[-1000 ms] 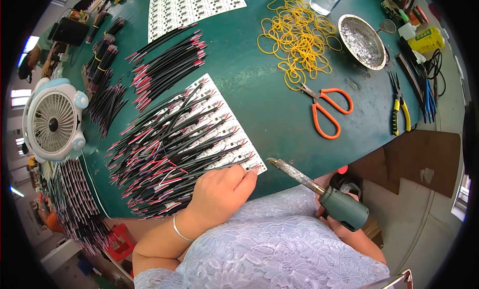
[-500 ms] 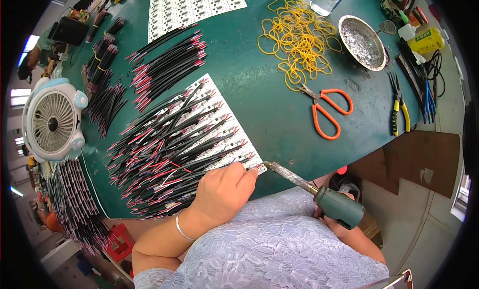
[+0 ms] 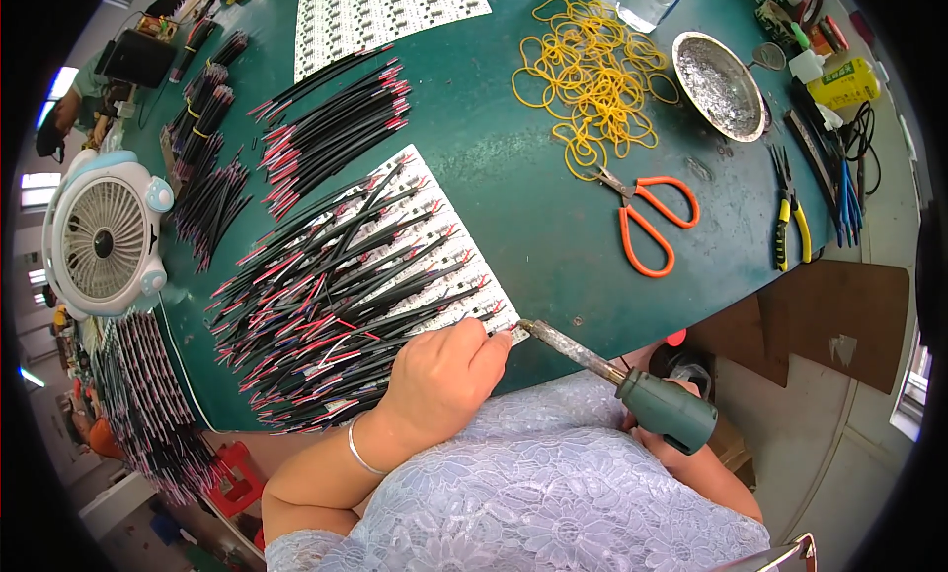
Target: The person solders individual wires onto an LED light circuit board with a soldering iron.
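Observation:
A white circuit board panel (image 3: 449, 231) lies on the green table, its left part buried under black-sheathed cables (image 3: 316, 301) with red and white bared ends. My left hand (image 3: 439, 380) is closed at the panel's near right corner, thumb and finger pinched on a wire; its red end peeks out beyond the fingertips, the rest being hidden. In my right hand (image 3: 660, 450), mostly concealed behind the tool, is a soldering iron (image 3: 670, 410) with a thick green handle. The iron's tip meets the panel's corner just right of my left fingertips.
Beyond the panel lie a cable pile (image 3: 336, 128) and another board panel (image 3: 385, 14). Orange-handled scissors (image 3: 647, 222), yellow rubber bands (image 3: 597, 74), a metal bowl (image 3: 716, 83) and pliers (image 3: 790, 217) sit to the right. A fan (image 3: 104, 238) stands at the left edge.
The soldering iron has shifted very slightly left, its tip closer to my left fingertips. My left hand stays in place, still pinching at the panel's corner.

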